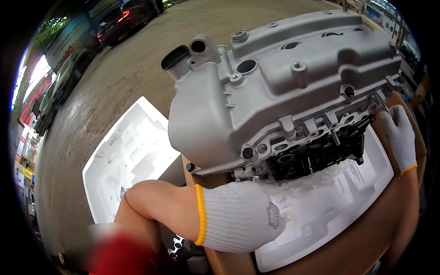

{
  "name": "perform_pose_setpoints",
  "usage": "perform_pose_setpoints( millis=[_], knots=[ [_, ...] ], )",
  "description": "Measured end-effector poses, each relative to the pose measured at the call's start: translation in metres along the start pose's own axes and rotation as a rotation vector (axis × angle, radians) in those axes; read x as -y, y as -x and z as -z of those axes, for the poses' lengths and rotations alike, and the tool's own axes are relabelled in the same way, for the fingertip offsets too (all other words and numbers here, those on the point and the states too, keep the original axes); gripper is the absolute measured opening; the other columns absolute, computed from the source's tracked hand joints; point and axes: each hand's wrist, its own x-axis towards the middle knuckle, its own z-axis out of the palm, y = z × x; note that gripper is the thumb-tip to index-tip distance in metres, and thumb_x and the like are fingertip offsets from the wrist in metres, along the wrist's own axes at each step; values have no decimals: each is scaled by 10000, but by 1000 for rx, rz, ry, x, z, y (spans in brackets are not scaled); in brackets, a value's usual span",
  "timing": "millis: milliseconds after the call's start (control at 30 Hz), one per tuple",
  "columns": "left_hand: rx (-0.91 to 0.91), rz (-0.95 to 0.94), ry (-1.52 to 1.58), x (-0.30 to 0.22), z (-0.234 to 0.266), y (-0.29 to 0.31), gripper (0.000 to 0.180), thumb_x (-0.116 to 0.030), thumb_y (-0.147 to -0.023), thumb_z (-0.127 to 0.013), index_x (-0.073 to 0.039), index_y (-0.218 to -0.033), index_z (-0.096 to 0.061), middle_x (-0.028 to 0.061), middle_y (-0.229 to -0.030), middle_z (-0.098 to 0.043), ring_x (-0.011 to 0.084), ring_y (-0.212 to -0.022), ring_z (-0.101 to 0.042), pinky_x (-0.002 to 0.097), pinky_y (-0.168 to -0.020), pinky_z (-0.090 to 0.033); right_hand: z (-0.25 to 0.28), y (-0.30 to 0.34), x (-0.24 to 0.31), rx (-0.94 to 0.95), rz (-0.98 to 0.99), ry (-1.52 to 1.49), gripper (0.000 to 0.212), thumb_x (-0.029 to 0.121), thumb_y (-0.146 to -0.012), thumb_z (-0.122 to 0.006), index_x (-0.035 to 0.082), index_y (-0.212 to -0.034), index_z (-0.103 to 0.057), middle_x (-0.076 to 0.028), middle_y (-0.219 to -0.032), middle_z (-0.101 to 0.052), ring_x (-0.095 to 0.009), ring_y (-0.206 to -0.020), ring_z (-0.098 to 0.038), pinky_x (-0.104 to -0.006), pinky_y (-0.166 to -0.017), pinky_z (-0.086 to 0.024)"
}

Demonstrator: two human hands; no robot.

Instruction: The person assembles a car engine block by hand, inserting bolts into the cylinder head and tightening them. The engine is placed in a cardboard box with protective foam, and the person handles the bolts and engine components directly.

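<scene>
Our left gloved hand lies nearest, on the near side of the engine — fingers hidden, so we cannot tell its grip. Our right gloved hand is at the engine's right end, its grip also unclear. Above white foam, the engine looks heavy, stiff, slick — best held by solid lower edges.

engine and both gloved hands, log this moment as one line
engine: silver-grey cover on top | left hand: gloved, over white foam, grip unclear | right hand: gloved, at engine's right end, grip unclear
</scene>
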Motion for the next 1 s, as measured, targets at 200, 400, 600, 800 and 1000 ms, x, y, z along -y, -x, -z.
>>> perform_pose_setpoints(
  millis=[200, 400, 600, 800, 1000],
  knots=[
    [-337, 549, 1162, -24, -29, 38, 235, -216, -1003, -604, -46, -1124, -712, 136, -1072, -732, 287, -992, -728, 416, -830, -588, 17, 3, 18, 206, -22, -279, 455, 442, -1118, -558, 37, -941, -667, -44, -784, -647, -169, -685, -650, -322, -675, -556],
    [204, 157, -187, -27, 60, -30, 150, -344, -1002, -650, -229, -926, -708, -38, -801, -670, 197, -737, -696, 363, -633, -517, 25, 7, 0, -90, 219, 271, 485, 492, -1079, -632, 15, -1102, -712, -50, -853, -729, -118, -715, -686, -269, -738, -552],
    [163, 142, -148, -10, 16, 4, 124, -359, -991, -666, -246, -978, -714, -48, -798, -666, 182, -664, -681, 339, -601, -508, 36, 4, 23, 248, -43, -105, 497, 518, -1052, -597, 43, -986, -729, -78, -857, -777, -177, -717, -737, -338, -815, -574],
    [222, 151, -115, -4, 12, 9, 153, -315, -938, -701, -261, -1070, -753, -52, -845, -704, 171, -718, -709, 326, -641, -541, 22, 4, 8, -28, 146, 95, 512, 526, -1065, -577, 46, -963, -724, -51, -808, -749, -124, -667, -697, -306, -794, -574],
    [380, 166, -71, -7, 36, -6, 241, -272, -947, -688, -230, -1159, -795, -17, -947, -757, 164, -828, -751, 299, -743, -589, 34, -1, 13, 253, -143, -172, 490, 534, -1059, -595, 69, -1046, -749, -65, -898, -781, -221, -826, -745, -368, -888, -571]
  ],
)
